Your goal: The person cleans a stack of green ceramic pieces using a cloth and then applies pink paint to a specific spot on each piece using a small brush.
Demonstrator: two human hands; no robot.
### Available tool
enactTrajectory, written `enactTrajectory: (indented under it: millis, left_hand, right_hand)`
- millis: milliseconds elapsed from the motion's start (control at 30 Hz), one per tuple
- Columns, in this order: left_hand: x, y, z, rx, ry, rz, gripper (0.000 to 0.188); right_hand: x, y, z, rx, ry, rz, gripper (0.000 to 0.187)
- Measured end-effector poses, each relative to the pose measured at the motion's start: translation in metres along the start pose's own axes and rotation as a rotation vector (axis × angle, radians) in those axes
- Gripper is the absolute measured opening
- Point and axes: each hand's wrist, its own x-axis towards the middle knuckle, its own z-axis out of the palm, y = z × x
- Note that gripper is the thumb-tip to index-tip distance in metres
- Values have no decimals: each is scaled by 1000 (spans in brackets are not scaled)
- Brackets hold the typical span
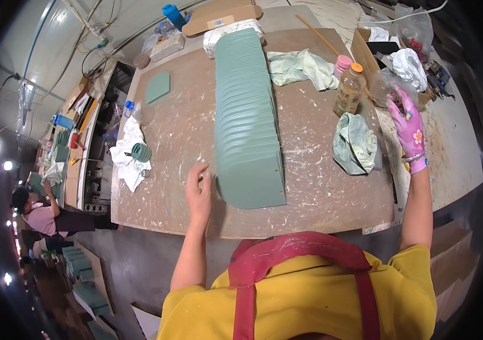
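A long row of overlapping grey-green flat pieces [248, 124] runs away from me down the middle of the worktable. The nearest piece has a rounded left corner. My left hand [198, 195] is bare and hovers just left of that near end, its fingers loosely bent and apart, holding nothing. My right hand [409, 127], in a pink flowered glove, reaches far right to a clear plastic bag [383, 85] at the cardboard box [365, 48]. Its fingers are spread at the bag; their tips are partly lost against the plastic.
The brown worktable [168, 147] carries a bottle with an orange cap [349, 90], a pink-lidded jar [342, 65], crumpled cloths [355, 144] and a single green piece [158, 88]. A green coil [140, 152] lies on white cloth at left. Another person [43, 215] works farther left.
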Motion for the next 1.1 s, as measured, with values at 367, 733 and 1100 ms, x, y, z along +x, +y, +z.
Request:
enactTrajectory:
  millis: [367, 733, 1100]
  left_hand:
    - [53, 15, 52, -42, -194, -180, 66]
    - [164, -27, 94, -217, -395, -373, 74]
    - [157, -19, 108, -26, -475, -308, 72]
  right_hand:
    - [-1, 45, -8, 299, 70, 141, 42]
    - [2, -33, 251, 622, -489, 445, 83]
    - [-10, -19, 254, 601, -606, 427, 81]
